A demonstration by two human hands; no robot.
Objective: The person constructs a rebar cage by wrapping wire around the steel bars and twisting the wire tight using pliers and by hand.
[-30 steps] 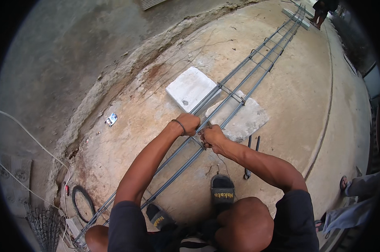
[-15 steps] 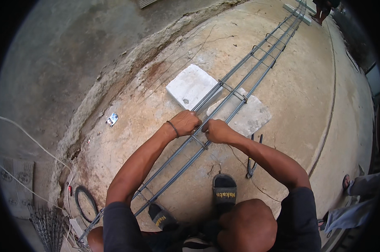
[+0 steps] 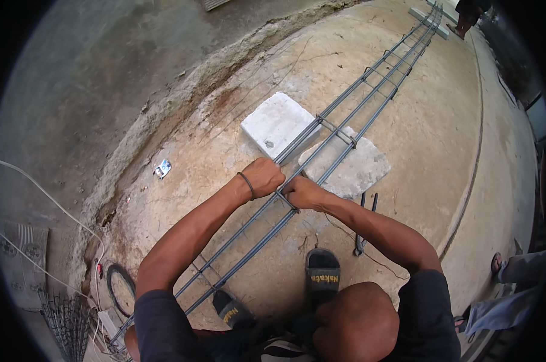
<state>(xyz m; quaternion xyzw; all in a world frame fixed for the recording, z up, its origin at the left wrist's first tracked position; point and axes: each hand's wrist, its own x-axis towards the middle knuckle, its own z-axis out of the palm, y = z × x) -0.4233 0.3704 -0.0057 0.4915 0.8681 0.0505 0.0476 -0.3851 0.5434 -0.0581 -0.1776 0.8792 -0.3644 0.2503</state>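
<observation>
A long steel rebar cage (image 3: 378, 101) runs diagonally in front of me, crossing above two pale blocks, a square one (image 3: 276, 120) and a rough slab (image 3: 363, 169). My left hand (image 3: 262, 178) is closed at the cage's left bars beside a cross stirrup. Just to its right, my right hand (image 3: 304, 194) is closed at the same junction, its fingertips and whatever they hold hidden. A thin wire (image 3: 345, 232) trails below it. A long black-handled cutting tool (image 3: 363, 235) lies on the ground right of my forearm's path.
A person (image 3: 466, 18) stands by the cage's far end; another's legs (image 3: 514, 268) are at lower right. At left are a broken concrete edge (image 3: 134, 139), white cable (image 3: 44, 199), black coil (image 3: 119, 289), stirrup bundle (image 3: 65, 326) and small packet (image 3: 162, 169).
Both hands have shifted slightly at the same junction, the left one a little leftward. The thin wire under my right hand now trails farther to the right across the ground.
</observation>
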